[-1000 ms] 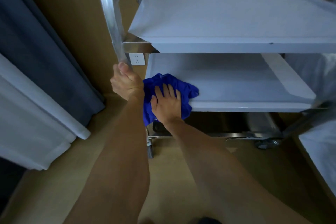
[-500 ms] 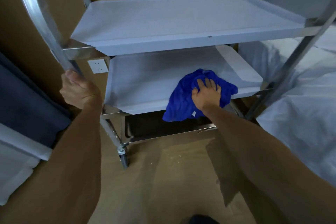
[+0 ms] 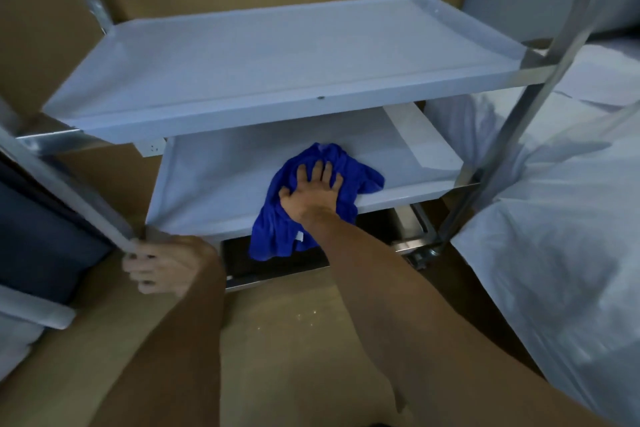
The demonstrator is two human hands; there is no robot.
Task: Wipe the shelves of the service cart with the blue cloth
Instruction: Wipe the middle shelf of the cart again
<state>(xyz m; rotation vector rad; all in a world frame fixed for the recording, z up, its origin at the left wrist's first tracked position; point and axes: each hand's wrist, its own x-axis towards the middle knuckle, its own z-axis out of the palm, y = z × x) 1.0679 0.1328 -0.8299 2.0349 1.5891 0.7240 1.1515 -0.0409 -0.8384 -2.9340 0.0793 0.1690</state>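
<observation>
One blue cloth, draped over shelf edge

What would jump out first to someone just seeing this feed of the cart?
The bright blue cloth stands out first, bunched on the front edge of the cart's middle shelf, with part of it hanging over the front. The right hand presses flat on it, fingers spread. At lower left, the left hand grips the cart's metal frame post, below the bare top shelf.
</observation>
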